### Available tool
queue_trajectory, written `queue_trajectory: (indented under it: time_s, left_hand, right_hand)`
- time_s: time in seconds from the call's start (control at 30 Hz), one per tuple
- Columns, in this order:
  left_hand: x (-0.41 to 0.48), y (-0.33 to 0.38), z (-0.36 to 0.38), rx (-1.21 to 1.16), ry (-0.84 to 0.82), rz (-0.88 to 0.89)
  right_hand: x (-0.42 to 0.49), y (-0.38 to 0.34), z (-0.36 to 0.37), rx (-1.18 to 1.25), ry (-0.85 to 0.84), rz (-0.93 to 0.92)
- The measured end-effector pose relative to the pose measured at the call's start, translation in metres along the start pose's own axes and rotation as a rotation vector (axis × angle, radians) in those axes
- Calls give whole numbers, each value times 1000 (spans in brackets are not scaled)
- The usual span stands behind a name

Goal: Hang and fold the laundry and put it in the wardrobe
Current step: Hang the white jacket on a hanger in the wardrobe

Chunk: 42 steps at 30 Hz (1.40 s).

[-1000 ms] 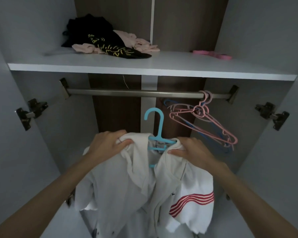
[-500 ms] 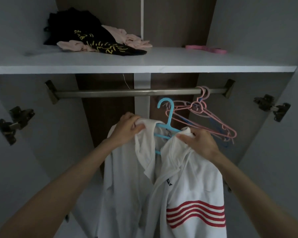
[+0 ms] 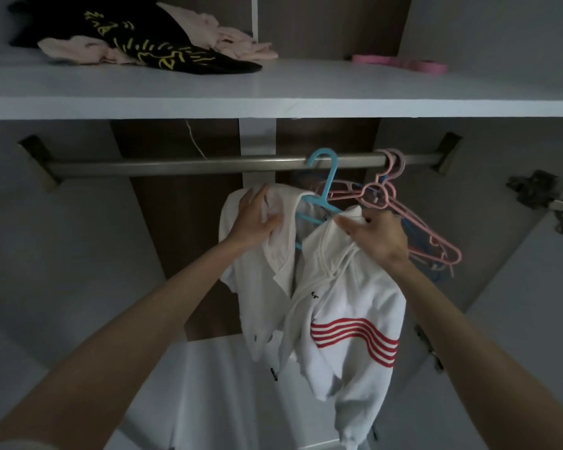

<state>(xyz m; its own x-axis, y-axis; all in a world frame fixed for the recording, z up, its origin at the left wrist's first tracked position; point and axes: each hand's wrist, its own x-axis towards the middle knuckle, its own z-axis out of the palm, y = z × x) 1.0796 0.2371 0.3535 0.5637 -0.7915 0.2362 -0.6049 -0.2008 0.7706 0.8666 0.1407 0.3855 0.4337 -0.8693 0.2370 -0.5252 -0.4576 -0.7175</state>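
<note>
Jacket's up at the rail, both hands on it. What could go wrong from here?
1. The hook of the blue hanger overlaps the rail, but whether it is seated is unclear; letting go now may drop the white jacket.
2. The jacket is bunched under the left hand and right hand; it may slip off one side.
3. The pink hangers hang close by the right hand and may snag.

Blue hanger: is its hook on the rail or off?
On, it seems: the blue hanger hooks over the rail. The left hand and right hand hold its white jacket.
</note>
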Motion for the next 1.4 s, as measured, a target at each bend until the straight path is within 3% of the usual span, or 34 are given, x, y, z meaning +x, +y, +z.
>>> queue_trajectory:
  time_s: [0.3, 0.6, 0.73, 0.87, 0.97, 1.03, 1.13, 1.4]
  left_hand:
    - [39, 3, 21, -80, -113, 67]
    - [44, -16, 30, -98, -285, -26]
    - [42, -13, 36, -164, -189, -9]
    - [39, -21, 49, -316, -86, -182]
    - [33, -32, 64, -384, -167, -352]
    - [28, -34, 75, -431, -187, -413]
    - [24, -37, 87, -384, -178, -420]
    - [22, -38, 98, -346, -305, -425]
  right_hand:
    - [49, 15, 13, 3, 107, -14]
    - [60, 42, 25, -164, 73, -55]
    - [60, 51, 24, -291, 80, -159]
    - [48, 57, 26, -383, 196, -284]
    - [37, 59, 30, -449, 280, -387]
    - [33, 59, 32, -431, 223, -374]
    - [41, 57, 28, -364, 150, -260]
    - [56, 50, 20, -423, 131, -389]
